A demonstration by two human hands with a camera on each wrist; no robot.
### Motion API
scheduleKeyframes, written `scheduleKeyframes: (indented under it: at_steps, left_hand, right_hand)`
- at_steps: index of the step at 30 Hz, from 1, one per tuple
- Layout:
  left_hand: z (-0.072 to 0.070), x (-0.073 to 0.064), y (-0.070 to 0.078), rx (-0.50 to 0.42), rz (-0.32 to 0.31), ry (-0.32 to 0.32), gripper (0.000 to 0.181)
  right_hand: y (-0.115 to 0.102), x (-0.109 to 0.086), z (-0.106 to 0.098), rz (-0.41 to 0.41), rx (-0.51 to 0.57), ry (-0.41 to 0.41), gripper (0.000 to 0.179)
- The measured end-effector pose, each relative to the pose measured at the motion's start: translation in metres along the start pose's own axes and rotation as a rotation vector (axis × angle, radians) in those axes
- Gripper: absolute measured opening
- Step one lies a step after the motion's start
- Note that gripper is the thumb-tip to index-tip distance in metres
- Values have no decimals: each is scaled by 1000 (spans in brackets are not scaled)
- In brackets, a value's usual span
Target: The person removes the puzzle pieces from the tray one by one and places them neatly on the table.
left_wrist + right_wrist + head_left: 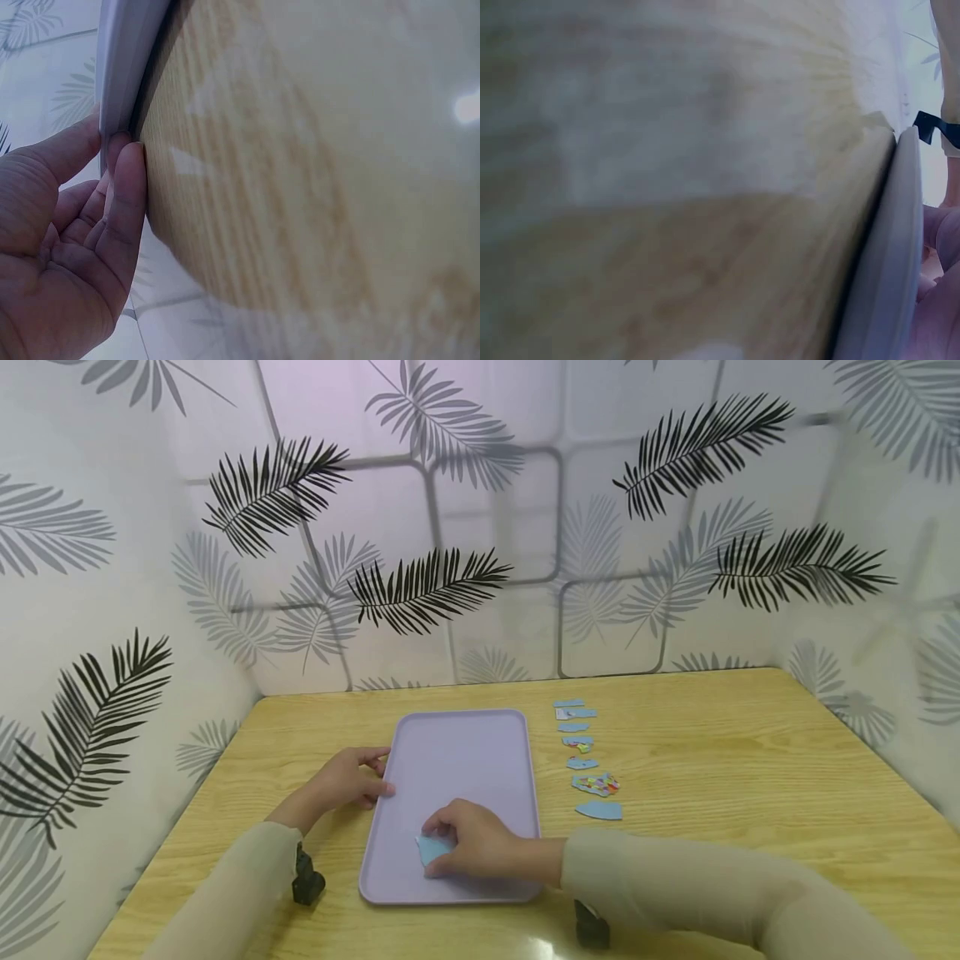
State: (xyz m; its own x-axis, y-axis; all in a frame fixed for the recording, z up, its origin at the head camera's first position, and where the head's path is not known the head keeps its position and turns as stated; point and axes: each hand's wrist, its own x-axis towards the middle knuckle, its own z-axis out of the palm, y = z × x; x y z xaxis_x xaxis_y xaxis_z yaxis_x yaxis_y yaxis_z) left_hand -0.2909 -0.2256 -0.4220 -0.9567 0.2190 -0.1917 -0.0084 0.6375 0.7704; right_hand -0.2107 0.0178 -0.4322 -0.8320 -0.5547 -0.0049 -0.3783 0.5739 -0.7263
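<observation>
A lilac tray lies on the wooden table. My left hand holds its left edge; in the left wrist view the thumb is on the rim and the fingers are curled close beside it. Over the near part of the tray, my right hand pinches a light blue cut piece between thumb and fingers, low against the tray's surface. In the right wrist view the tray's side hides most of the right hand, and the piece is out of sight there.
Right of the tray, several light blue cut pieces lie in a column, among them one with a colourful print and a plain one nearest me. Leaf-patterned curtains surround the table at the back and sides.
</observation>
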Motion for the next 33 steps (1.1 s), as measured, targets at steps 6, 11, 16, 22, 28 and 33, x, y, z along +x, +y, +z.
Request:
scheduleKeyframes:
  at_steps: [6, 11, 16, 22, 28, 33]
  left_hand:
    - [0, 0, 0, -3, 1, -3, 72]
    - [0, 0, 0, -6, 4, -7, 72]
    - [-1, -2, 2, 7, 16, -4, 72]
    - [0, -1, 3, 2, 5, -5, 72]
    - [1, -1, 3, 2, -9, 0, 72]
    - [1, -1, 3, 6, -3, 4, 73]
  right_hand:
    - [-2, 1, 3, -1, -56, 19, 45]
    - [-4, -2, 3, 8, -66, 30, 45]
    - [-8, -4, 2, 8, -63, 35, 43]
    - [-11, -5, 2, 26, -51, 25, 37]
    - [-9, -3, 4, 30, -52, 6, 32]
    - [-11, -3, 2, 33, -54, -11, 30]
